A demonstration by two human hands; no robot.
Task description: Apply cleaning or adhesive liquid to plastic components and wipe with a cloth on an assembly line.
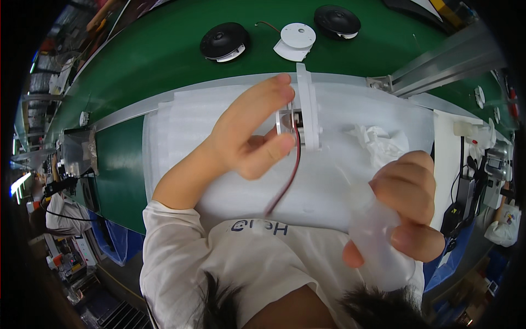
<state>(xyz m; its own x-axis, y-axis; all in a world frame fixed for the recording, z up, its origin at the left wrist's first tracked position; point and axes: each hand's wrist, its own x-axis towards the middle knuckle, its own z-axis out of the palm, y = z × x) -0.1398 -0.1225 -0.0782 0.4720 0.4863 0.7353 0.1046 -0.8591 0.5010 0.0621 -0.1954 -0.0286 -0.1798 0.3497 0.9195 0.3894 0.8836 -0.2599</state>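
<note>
My left hand (238, 129) grips a white plastic disc-shaped part (309, 112), held on edge above the white-covered work surface. Thumb and fingers close on the silvery piece at its back, and a thin dark red and black cable (296, 170) hangs from it toward me. On the right, my right hand (411, 192) is wrapped round a translucent white plastic bottle (378, 238), held tilted near my chest; the bottle's upper end is blurred. Between the hands and farther off lies a crumpled white tissue (379, 142).
Beyond the white foam sheet (186, 115), two black round devices (224, 41) and a white disc part (296, 41) with a short wire rest on the green bench (164, 49). A metal profile post (438, 57) rises at right. Tools and adapters (466, 186) line the right side.
</note>
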